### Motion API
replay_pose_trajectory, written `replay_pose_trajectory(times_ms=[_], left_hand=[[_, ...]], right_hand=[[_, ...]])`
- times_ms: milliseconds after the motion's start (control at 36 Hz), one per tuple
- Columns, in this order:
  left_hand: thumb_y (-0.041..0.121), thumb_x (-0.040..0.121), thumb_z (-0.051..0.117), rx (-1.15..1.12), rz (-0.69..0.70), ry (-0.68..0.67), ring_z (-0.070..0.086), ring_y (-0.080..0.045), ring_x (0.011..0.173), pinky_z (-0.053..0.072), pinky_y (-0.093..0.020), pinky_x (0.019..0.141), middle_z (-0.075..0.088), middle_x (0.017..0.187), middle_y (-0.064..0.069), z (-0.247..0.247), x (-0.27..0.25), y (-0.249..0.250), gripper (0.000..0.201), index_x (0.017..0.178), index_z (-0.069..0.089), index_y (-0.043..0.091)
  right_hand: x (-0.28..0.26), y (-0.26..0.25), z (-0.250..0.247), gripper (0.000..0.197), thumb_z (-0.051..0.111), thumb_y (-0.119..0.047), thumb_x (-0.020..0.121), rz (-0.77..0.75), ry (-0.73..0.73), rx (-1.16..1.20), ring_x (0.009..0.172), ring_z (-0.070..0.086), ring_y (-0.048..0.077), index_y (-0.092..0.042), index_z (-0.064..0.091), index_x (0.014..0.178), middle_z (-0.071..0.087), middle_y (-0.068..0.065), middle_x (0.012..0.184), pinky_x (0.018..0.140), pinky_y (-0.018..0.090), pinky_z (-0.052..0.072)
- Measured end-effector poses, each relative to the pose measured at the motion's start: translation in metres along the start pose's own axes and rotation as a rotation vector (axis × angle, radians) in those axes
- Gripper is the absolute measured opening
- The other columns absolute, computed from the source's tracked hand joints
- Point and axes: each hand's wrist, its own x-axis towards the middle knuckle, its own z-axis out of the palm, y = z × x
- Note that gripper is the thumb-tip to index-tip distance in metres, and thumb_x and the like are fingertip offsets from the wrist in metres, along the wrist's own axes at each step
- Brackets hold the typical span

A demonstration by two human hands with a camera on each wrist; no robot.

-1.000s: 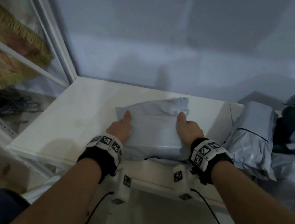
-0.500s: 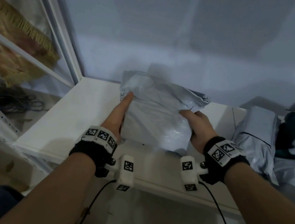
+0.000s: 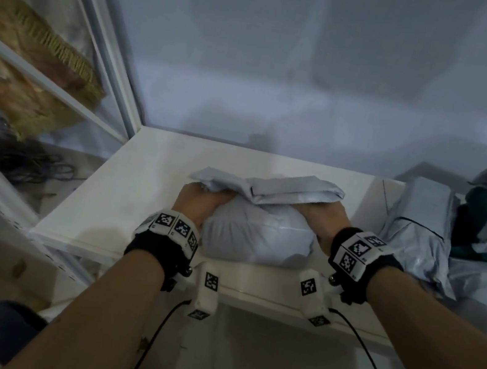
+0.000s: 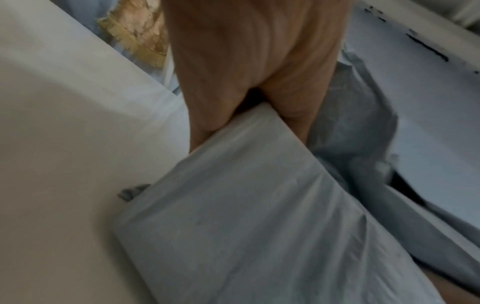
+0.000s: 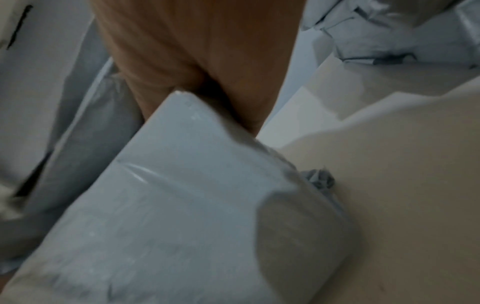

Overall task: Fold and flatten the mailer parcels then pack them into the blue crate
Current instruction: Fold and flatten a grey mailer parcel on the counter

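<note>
- Head view: at frame centre, the grey mailer parcel [image 3: 258, 239] lies on the white bench [image 3: 138, 185]; the left hand [image 3: 196, 205] and right hand [image 3: 323, 221] hold its ends, folding the flap over.
- Left wrist view: thumb and fingers [image 4: 202, 123] pinch the parcel's edge.
- Right wrist view: likewise pinching; press the fold flat evenly.

Black wristbands [image 3: 159, 250] with white tag-printed blocks, black cables [image 3: 374, 357]; sleeves apparently bare.
</note>
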Motion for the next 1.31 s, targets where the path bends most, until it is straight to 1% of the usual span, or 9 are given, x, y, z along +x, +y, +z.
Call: replay_pose_trajectory(times_ms=[111,278,389,583,778,917,1000,1139,1305], left_hand=[[0.030,0.066,0.083,-0.061,-0.029,0.127,0.068,-0.027,0.098,0.051,-0.049,0.096,0.072,0.103,-0.009,0.004,0.002,-0.003,0.029,0.089,0.070,0.018],[0.031,0.057,0.073,-0.061,-0.060,0.207,0.067,-0.028,0.095,0.053,-0.051,0.092,0.072,0.099,-0.008,0.004,0.012,-0.006,0.030,0.087,0.068,0.023],[0.020,0.066,0.073,-0.076,-0.116,0.213,0.065,-0.031,0.097,0.052,-0.052,0.091,0.068,0.103,-0.014,0.003,0.015,-0.001,0.026,0.090,0.063,0.015],[0.025,0.057,0.065,0.009,-0.189,0.304,0.064,-0.038,0.099,0.051,-0.047,0.088,0.065,0.093,-0.019,-0.001,0.026,-0.005,0.031,0.082,0.063,0.006],[0.011,0.092,0.047,0.292,-0.200,0.373,0.055,-0.037,0.116,0.046,-0.034,0.092,0.058,0.127,-0.021,-0.003,0.034,-0.011,0.034,0.123,0.057,0.000],[0.000,0.089,0.050,0.567,-0.193,0.428,0.055,-0.036,0.115,0.040,-0.031,0.093,0.061,0.122,-0.021,-0.021,0.007,-0.053,0.032,0.118,0.061,0.004],[-0.004,0.088,0.048,0.386,-0.122,0.404,0.060,-0.034,0.107,0.048,-0.036,0.094,0.063,0.115,-0.020,-0.022,0.020,-0.054,0.036,0.120,0.061,0.004],[-0.003,0.093,0.038,-0.112,-0.083,0.475,0.055,-0.017,0.071,0.049,-0.029,0.066,0.059,0.093,-0.014,-0.031,0.035,-0.008,0.028,0.112,0.057,0.005],[0.000,0.092,0.041,-0.131,0.046,0.357,0.055,-0.017,0.075,0.048,-0.027,0.065,0.060,0.091,-0.006,-0.019,0.031,0.029,0.022,0.102,0.058,0.010]], right_hand=[[0.003,0.001,0.006,0.022,0.074,-0.026,0.082,0.093,0.076,0.109,0.087,0.064,0.020,-0.012,0.066,0.097,0.068,0.010,0.102,0.076,0.031,0.051],[0.010,0.004,0.006,0.034,0.077,-0.025,0.080,0.128,0.094,0.188,0.083,0.065,0.017,-0.007,0.067,0.107,0.069,0.006,0.097,0.067,0.024,0.053],[0.014,0.004,0.004,0.046,0.080,-0.022,0.076,0.141,0.067,0.248,0.098,0.067,0.031,-0.004,0.064,0.115,0.069,0.015,0.108,0.087,0.046,0.056],[0.022,0.006,0.009,0.020,0.063,-0.022,0.087,0.187,0.175,0.032,0.094,0.061,0.028,-0.012,0.059,0.104,0.063,0.013,0.105,0.086,0.039,0.051],[0.028,0.003,0.007,0.039,0.044,-0.017,0.097,0.310,0.127,-0.101,0.090,0.044,0.019,0.004,0.051,0.130,0.050,0.008,0.096,0.075,0.024,0.036],[0.032,0.012,0.002,0.038,0.046,-0.012,0.091,0.286,0.275,-0.035,0.095,0.054,0.027,-0.003,0.048,0.128,0.056,0.018,0.119,0.092,0.040,0.050],[0.031,0.014,0.002,0.032,0.048,-0.011,0.089,0.243,0.325,0.056,0.100,0.058,0.030,-0.009,0.050,0.120,0.058,0.016,0.114,0.095,0.040,0.049],[0.029,0.002,0.012,0.033,0.044,-0.025,0.061,0.162,0.259,0.017,0.099,0.062,0.032,-0.020,0.057,0.091,0.067,0.011,0.103,0.091,0.047,0.052],[0.024,-0.019,0.013,0.023,0.051,-0.014,0.081,0.104,0.212,-0.067,0.098,0.061,0.030,-0.014,0.059,0.102,0.064,0.010,0.102,0.087,0.040,0.051]])
